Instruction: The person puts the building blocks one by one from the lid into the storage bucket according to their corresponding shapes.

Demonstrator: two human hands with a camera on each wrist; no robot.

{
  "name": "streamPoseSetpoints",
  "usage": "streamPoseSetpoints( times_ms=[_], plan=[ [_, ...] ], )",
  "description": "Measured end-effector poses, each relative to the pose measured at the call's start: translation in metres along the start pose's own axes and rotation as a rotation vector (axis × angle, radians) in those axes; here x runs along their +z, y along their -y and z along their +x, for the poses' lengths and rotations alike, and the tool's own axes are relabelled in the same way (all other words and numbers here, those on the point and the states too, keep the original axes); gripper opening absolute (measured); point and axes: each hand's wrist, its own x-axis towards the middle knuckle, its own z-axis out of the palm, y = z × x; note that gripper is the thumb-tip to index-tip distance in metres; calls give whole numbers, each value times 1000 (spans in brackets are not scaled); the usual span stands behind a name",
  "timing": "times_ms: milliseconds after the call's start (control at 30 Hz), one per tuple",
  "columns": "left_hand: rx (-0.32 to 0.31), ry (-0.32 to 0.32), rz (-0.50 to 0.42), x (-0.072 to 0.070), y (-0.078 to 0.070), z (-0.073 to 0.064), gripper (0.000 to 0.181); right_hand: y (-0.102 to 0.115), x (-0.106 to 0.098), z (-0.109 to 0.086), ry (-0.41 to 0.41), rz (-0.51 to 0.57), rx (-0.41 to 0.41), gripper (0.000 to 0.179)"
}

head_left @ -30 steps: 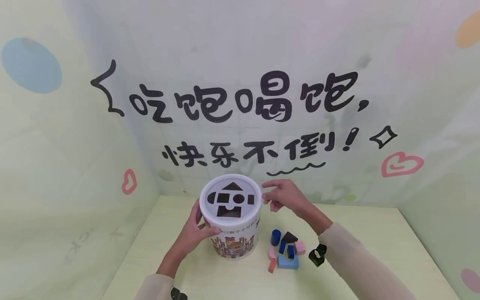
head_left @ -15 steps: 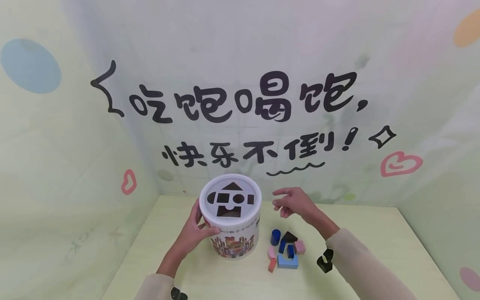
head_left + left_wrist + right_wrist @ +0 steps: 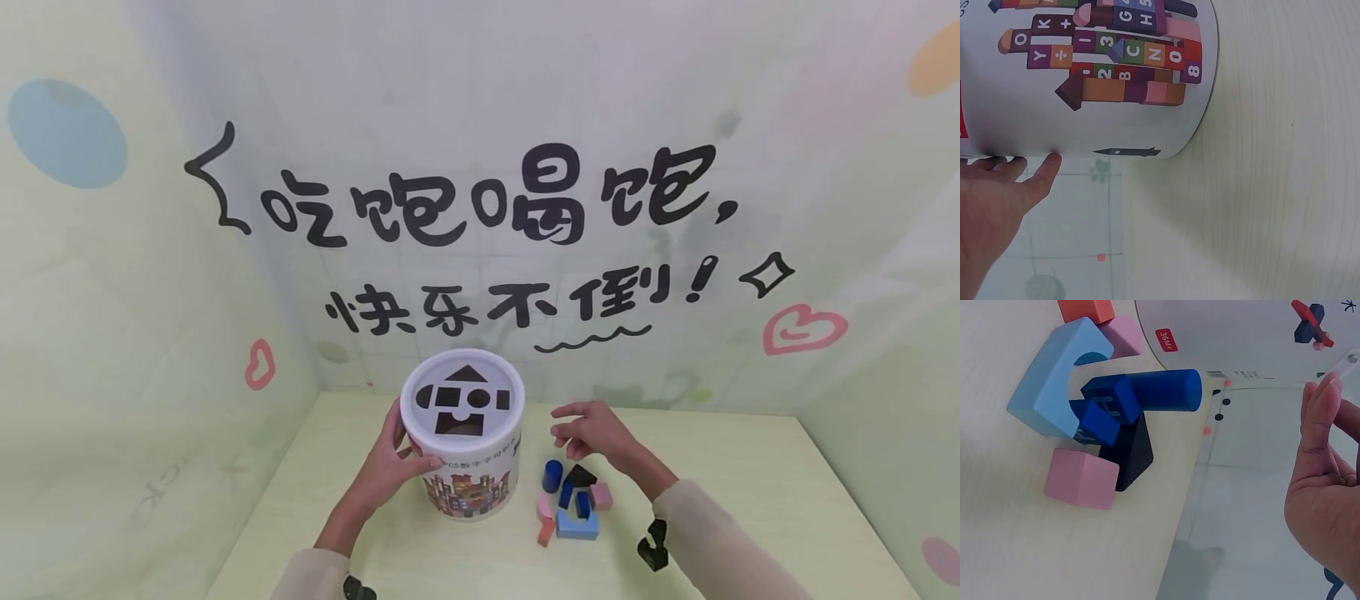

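While the left hand [image 3: 390,457] grips the bucket [image 3: 472,467], upright on the tabletop [image 3: 780,479], the right hand [image 3: 596,433], released and loose-fingered, hovers near the blocks [image 3: 583,505] beside it.

Pale table [image 3: 772,483] under bucket [image 3: 472,493] and blocks [image 3: 582,504]
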Motion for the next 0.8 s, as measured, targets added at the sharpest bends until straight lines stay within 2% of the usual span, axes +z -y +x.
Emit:
streamPoseSetpoints(
  times_ms=[467, 800],
  plan=[
    [-10, -1, 2, 1, 1, 1, 104, -25, 8, -3, 10, 2, 19, 42],
    [-15, 0, -6, 1, 0, -1, 105, -42, 13, -4, 46, -22, 33, 42]
  ],
)
